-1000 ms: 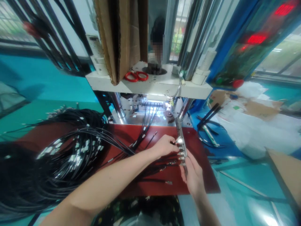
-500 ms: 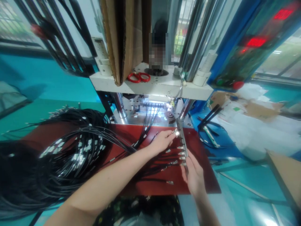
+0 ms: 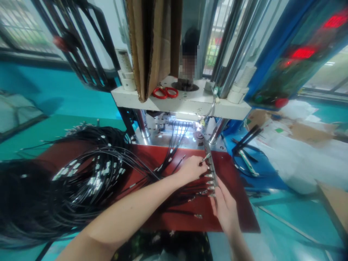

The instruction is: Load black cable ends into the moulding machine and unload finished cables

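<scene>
My left hand [image 3: 192, 168] pinches a black cable's metal connector [image 3: 206, 157], which meets the left edge of a narrow metal bar [image 3: 211, 164] near its far end. Around the bar's near part my right hand [image 3: 226, 204] is closed, thumb and fingers on opposite sides. Several connectors [image 3: 210, 182] sit in a row along the bar's left side, their black cables running left. One more cable end [image 3: 198, 216] lies apart on the red-brown board [image 3: 187, 224]. My left fingers partly cover the pinched connector.
A large heap of black cables [image 3: 89, 188] with silver ends covers the left side. Behind the board stands a press [image 3: 179, 105] with a lit lower space, red-handled scissors [image 3: 165, 92] on its plate and cables reaching in. Cutter-like tools [image 3: 248, 163] lie at right.
The view has shifted, so everything appears slightly right and lower. My left hand has turned and drawn its fingers in, and the connector now points at the bar. My right hand keeps its hold.
</scene>
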### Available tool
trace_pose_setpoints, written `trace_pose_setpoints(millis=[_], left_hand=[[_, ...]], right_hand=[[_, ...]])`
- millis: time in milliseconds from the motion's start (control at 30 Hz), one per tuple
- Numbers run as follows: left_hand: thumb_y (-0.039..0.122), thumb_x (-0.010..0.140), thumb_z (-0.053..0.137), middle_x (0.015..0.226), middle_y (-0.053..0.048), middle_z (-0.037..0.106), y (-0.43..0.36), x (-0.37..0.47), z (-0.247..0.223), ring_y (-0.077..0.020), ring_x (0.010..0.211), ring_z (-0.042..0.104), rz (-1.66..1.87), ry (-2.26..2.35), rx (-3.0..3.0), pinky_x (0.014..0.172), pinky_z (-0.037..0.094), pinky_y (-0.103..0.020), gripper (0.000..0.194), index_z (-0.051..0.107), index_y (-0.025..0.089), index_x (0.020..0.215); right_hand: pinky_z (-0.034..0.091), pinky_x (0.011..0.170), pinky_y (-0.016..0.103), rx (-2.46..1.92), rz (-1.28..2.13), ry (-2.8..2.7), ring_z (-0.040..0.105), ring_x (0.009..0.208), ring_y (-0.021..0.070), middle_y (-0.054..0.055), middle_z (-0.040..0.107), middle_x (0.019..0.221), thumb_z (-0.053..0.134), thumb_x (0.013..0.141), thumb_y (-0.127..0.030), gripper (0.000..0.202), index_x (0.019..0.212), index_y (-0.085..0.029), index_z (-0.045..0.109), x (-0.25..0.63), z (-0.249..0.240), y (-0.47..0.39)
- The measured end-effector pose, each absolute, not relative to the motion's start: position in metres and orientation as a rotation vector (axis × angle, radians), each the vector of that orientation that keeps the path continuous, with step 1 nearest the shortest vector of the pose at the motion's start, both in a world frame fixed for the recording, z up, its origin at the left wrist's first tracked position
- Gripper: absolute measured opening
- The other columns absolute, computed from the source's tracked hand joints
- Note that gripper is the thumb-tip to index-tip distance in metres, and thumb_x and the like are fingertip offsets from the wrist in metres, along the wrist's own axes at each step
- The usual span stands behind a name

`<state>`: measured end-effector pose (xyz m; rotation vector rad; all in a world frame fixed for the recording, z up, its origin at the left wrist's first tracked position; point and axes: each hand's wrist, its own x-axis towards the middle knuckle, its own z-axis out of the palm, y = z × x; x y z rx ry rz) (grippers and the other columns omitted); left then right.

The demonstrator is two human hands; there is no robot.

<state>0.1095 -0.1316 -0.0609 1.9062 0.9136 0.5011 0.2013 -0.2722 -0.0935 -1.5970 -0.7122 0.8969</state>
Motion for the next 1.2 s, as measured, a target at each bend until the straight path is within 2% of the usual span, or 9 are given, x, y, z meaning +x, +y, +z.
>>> trace_pose_setpoints(millis=[267, 367, 467, 533, 633, 767, 933, 1067, 1200], left_hand=[[0.036, 0.080, 0.040, 0.057, 0.004, 0.045, -0.123, 0.104, -0.066, -0.0089, 0.055, 0.041, 0.675, 0.804, 1.851, 0.054, 0.031, -0.020, 0.026, 0.048, 0.016, 0.066], [0.036, 0.084, 0.031, 0.057, 0.003, 0.044, -0.115, 0.100, -0.056, -0.0103, 0.057, 0.041, 0.727, 0.931, 1.891, 0.057, 0.033, -0.021, 0.029, 0.050, 0.017, 0.073], [0.035, 0.084, 0.033, 0.065, 0.001, 0.050, -0.115, 0.092, -0.048, -0.0135, 0.060, 0.047, 0.641, 1.060, 2.036, 0.061, 0.035, -0.024, 0.023, 0.049, 0.019, 0.090], [0.034, 0.084, 0.035, 0.069, -0.002, 0.054, -0.121, 0.088, -0.046, -0.0167, 0.065, 0.051, 0.570, 1.088, 2.192, 0.064, 0.037, -0.027, 0.022, 0.047, 0.021, 0.097], [0.030, 0.084, 0.033, 0.070, -0.005, 0.056, -0.132, 0.089, -0.047, -0.0203, 0.068, 0.055, 0.489, 1.052, 2.397, 0.068, 0.039, -0.030, 0.021, 0.049, 0.020, 0.094], [0.029, 0.083, 0.036, 0.076, -0.008, 0.059, -0.136, 0.096, -0.048, -0.0216, 0.070, 0.056, 0.462, 0.996, 2.503, 0.070, 0.040, -0.032, 0.019, 0.049, 0.018, 0.089], [0.037, 0.082, 0.041, 0.080, -0.006, 0.060, -0.132, 0.097, -0.044, -0.0203, 0.072, 0.056, 0.506, 0.853, 2.522, 0.067, 0.039, -0.029, 0.020, 0.053, 0.021, 0.086], [0.034, 0.082, 0.039, 0.068, -0.003, 0.057, -0.127, 0.099, -0.047, -0.0157, 0.064, 0.052, 0.532, 0.885, 2.327, 0.063, 0.037, -0.025, 0.024, 0.056, 0.018, 0.073], [0.030, 0.072, 0.046, 0.055, 0.002, 0.050, -0.119, 0.103, -0.051, -0.0091, 0.050, 0.041, 0.409, 0.837, 1.878, 0.049, 0.031, -0.020, 0.020, 0.056, 0.016, 0.061]], right_hand=[[0.031, 0.031, 0.016, -1.572, 0.913, -0.687, 0.038, 0.037, 0.0073, -0.004, 0.049, 0.050, 0.053, 0.074, -0.053, 0.060, 0.124, -0.020, 0.047, 0.200, -0.091, -0.271], [0.037, 0.033, 0.016, -1.532, 0.912, -0.539, 0.049, 0.046, 0.0091, 0.000, 0.060, 0.068, 0.058, 0.071, -0.051, 0.057, 0.120, -0.023, 0.051, 0.200, -0.090, -0.271], [0.040, 0.035, 0.015, -1.466, 0.938, -0.433, 0.052, 0.050, 0.0080, 0.001, 0.062, 0.090, 0.062, 0.069, -0.047, 0.052, 0.117, -0.027, 0.054, 0.201, -0.090, -0.272], [0.039, 0.035, 0.015, -1.448, 0.955, -0.415, 0.050, 0.048, 0.0064, 0.002, 0.062, 0.094, 0.062, 0.070, -0.046, 0.051, 0.117, -0.028, 0.053, 0.202, -0.092, -0.272], [0.042, 0.038, 0.015, -1.448, 0.960, -0.405, 0.053, 0.054, 0.0081, 0.003, 0.061, 0.097, 0.062, 0.070, -0.046, 0.051, 0.117, -0.027, 0.053, 0.202, -0.095, -0.273], [0.039, 0.035, 0.016, -1.461, 0.957, -0.450, 0.049, 0.046, 0.0059, 0.002, 0.062, 0.093, 0.062, 0.070, -0.045, 0.050, 0.116, -0.026, 0.054, 0.203, -0.096, -0.273], [0.034, 0.030, 0.019, -1.471, 0.948, -0.535, 0.038, 0.034, 0.0046, 0.002, 0.062, 0.074, 0.057, 0.072, -0.048, 0.055, 0.120, -0.022, 0.051, 0.204, -0.092, -0.273], [0.032, 0.029, 0.020, -1.476, 0.936, -0.539, 0.041, 0.036, 0.0082, 0.001, 0.058, 0.063, 0.058, 0.070, -0.050, 0.060, 0.121, -0.021, 0.051, 0.202, -0.089, -0.273], [0.030, 0.030, 0.017, -1.472, 0.924, -0.515, 0.038, 0.036, 0.0058, -0.001, 0.056, 0.061, 0.061, 0.070, -0.047, 0.057, 0.120, -0.022, 0.051, 0.200, -0.088, -0.273]])
